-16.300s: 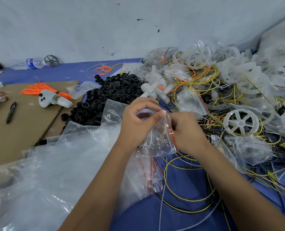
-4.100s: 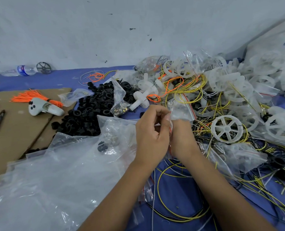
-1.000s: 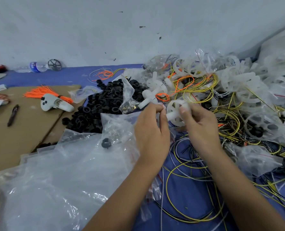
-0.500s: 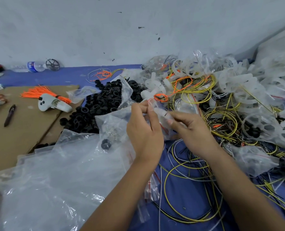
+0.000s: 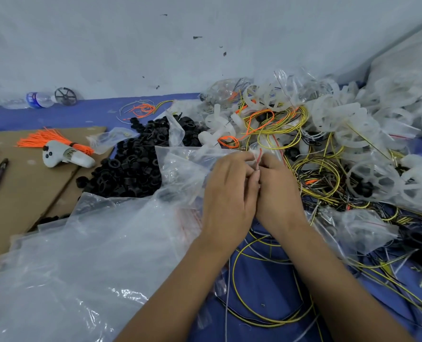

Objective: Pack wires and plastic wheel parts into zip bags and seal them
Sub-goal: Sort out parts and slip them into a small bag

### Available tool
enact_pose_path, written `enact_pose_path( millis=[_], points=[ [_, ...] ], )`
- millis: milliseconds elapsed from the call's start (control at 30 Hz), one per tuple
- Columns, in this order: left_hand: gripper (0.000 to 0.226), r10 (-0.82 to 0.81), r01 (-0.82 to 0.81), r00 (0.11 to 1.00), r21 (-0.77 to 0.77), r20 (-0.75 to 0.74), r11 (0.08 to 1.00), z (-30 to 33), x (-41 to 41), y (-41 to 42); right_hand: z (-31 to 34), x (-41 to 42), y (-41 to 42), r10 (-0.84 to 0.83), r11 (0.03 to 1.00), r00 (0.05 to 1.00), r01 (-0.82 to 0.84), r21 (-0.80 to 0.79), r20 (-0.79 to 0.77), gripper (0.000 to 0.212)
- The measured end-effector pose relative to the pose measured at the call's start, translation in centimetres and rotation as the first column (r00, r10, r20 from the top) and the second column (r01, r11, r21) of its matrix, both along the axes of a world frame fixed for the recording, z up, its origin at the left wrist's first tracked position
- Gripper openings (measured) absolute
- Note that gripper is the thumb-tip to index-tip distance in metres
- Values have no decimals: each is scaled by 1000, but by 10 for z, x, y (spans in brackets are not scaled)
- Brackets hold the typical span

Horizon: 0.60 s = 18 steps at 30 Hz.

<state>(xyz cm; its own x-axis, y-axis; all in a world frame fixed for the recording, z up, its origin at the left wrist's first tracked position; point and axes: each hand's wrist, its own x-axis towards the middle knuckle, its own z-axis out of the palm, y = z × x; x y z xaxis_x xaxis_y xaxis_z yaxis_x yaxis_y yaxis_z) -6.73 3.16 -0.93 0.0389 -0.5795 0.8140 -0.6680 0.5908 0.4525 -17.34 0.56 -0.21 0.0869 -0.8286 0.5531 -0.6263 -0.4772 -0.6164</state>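
black rings | orange ties | yellow wires | blue cloth | brown cardboard

"What did you have in your fingers?"
"My left hand and right hand met, pinching the red-striped top of a small zip bag."
"And around you?"
"Black rings left, tangled wires and white wheels right."
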Motion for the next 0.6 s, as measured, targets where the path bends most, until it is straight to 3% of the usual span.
enact_pose_path(
  millis=[133, 233, 367, 500, 600],
  points=[
    [12, 128, -129, 991, -43, -25, 991, 0, 0, 0, -2, -1, -3, -17, 998, 997, 22, -64, 77, 23],
    [20, 206, -204, 978, 83, -27, 976, 0, 1, 0, -2, -3, -7, -106, 994, 957, 108, 9, 269, 28],
    [15, 213, -209, 977, 225, 7, 952, -5, 5, -2, 0, -4, -7, -17, 983, 891, -69, 171, 454, 15],
    [15, 87, -72, 992, 158, -89, 985, -4, 2, -1, -4, -3, -7, 126, 961, 940, -196, 197, 318, 20],
    [14, -53, 55, 998, 64, -42, 996, -4, 0, 1, -6, -8, -7, 186, 966, 972, -207, 157, 142, 18]
  ],
)
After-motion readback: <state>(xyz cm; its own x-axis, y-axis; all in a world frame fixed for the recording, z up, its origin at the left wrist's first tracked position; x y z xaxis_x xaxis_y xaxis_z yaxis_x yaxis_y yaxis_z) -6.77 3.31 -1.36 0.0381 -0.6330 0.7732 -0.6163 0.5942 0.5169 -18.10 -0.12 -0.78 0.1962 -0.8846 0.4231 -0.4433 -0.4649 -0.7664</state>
